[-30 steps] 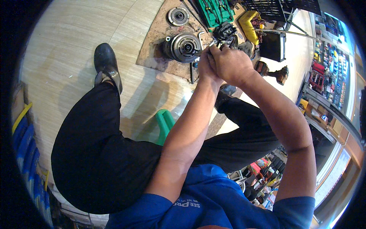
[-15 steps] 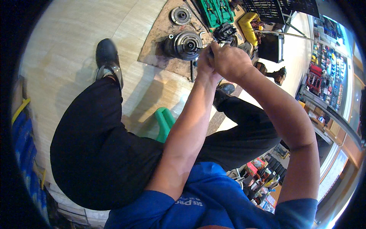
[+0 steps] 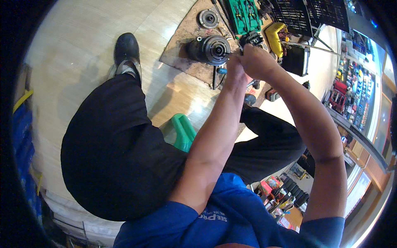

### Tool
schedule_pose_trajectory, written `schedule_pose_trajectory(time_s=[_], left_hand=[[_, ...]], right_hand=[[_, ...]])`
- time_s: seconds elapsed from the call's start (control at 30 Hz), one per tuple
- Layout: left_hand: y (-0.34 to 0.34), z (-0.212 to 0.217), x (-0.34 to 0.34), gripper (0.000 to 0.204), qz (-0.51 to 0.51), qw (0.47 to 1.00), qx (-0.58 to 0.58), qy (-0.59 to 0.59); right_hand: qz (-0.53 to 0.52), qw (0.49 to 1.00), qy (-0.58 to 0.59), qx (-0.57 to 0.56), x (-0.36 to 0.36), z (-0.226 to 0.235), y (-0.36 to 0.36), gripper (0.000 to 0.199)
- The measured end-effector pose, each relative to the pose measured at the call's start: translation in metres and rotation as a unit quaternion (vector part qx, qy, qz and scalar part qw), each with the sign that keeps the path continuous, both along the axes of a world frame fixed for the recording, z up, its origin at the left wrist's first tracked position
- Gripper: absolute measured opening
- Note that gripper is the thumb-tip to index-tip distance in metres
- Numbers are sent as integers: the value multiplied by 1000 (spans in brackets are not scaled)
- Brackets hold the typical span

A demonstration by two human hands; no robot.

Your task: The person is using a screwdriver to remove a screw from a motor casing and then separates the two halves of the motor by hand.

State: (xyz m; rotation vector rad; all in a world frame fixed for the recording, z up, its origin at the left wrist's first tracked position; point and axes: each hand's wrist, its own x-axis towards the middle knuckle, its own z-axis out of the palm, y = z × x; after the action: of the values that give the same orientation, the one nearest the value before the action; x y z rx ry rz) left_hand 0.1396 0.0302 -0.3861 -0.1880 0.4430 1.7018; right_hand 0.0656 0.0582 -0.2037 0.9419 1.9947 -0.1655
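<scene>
My left hand [image 3: 236,68] and my right hand [image 3: 257,63] are close together at the upper middle, both with fingers closed. A thin dark tool tip [image 3: 228,54] reaches from them toward the face of a round metal unit with a grooved pulley [image 3: 218,50], which lies just left of my hands on a stained brown board [image 3: 175,51]. What each hand grips is hidden by my fingers and wrists. A blue handle [image 3: 222,70] shows beside my left wrist. Beyond my right hand sits a dark metal part [image 3: 252,38].
Behind the unit lie a round metal disc [image 3: 209,18] and an open green tool case [image 3: 245,16]. Right of them are a yellow tray [image 3: 274,39] and a black box [image 3: 295,59]. A green stool [image 3: 184,131] stands between my legs. Stocked shelves [image 3: 357,78] line the right.
The whole view has shifted, so the board and its parts appear further right. My hands stay close together and sit slightly nearer the pulley face.
</scene>
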Motion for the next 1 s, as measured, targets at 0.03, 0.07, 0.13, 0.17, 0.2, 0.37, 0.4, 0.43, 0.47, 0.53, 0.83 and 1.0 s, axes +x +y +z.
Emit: schedule_pose_trajectory(time_s=[0.03, 0.07, 0.13, 0.17, 0.2, 0.37, 0.4, 0.43, 0.47, 0.53, 0.83, 1.0], left_hand=[[-2, 4, 1, 32, -7, 996, -3, -88], [-3, 7, 2, 33, -14, 985, -6, -175], [0, 14, 1, 35, -30, 962, -9, -271], [2, 17, -1, 36, -38, 959, -8, -281], [4, 21, -1, 37, -47, 955, -7, -292], [-4, -23, 7, 48, 62, 995, 78, -4], [-7, 8, 5, 50, 31, 975, 99, -194], [-12, 31, -1, 52, 5, 922, 111, -372], [-16, 34, -5, 52, -7, 912, 102, -397], [-20, 43, -7, 53, -36, 889, 83, -448], [-28, 40, -18, 45, -91, 926, 55, -363], [-19, 49, -23, 50, -110, 936, -4, -333]], right_hand=[[-21, 1000, -2, -23, 2, 3, 2, 32], [-43, 998, -3, -46, 7, 6, 5, 33], [-57, 998, 5, -20, 20, 5, 2, 31], [-27, 1000, -6, -13, 19, 6, 0, 31], [2, 1000, -19, -5, 21, 8, -1, 30], [75, 994, -3, 78, 10, -29, -10, 26], [57, 993, -20, 98, 27, -25, -7, 24], [55, 992, -41, 106, 35, -21, -8, 24], [62, 991, -55, 108, 35, -23, -10, 23], [73, 989, -60, 116, 39, -23, -13, 23], [96, 990, -7, 100, 58, -25, -7, 24], [95, 992, 23, 76, 61, -22, 7, 25]])
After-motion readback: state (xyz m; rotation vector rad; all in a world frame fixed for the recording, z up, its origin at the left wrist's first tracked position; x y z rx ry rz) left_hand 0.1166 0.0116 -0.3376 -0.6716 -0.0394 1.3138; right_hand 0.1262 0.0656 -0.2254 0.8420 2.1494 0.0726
